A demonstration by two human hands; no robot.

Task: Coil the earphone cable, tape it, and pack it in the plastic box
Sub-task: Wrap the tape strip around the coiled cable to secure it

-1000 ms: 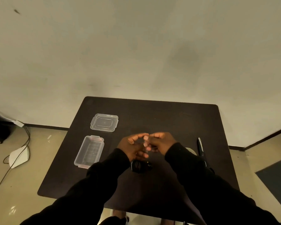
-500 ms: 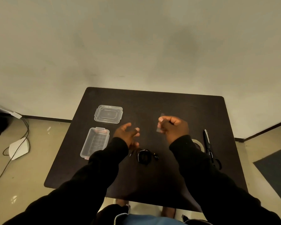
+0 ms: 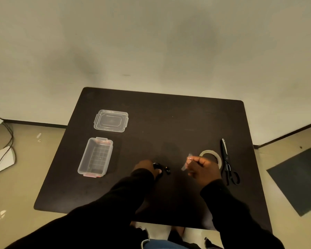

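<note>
The coiled black earphone cable (image 3: 160,168) lies on the dark table (image 3: 169,119), with an earbud sticking out to its right. My left hand (image 3: 147,168) rests on the coil, fingers curled over it. My right hand (image 3: 203,169) hovers to the right and pinches a short clear strip of tape (image 3: 186,163) between thumb and fingers. The open clear plastic box (image 3: 95,158) stands at the table's left, its lid (image 3: 111,120) lying flat behind it.
A roll of clear tape (image 3: 213,155) and black scissors (image 3: 227,162) lie right of my right hand. Beyond the table's left edge the floor holds a white device (image 3: 2,160) and cables (image 3: 7,133). A dark mat (image 3: 298,178) lies on the floor at right.
My hands have parted: the left dropped onto the coil on the table, and the right moved right and down with the tape strip. The camera tilted further down.
</note>
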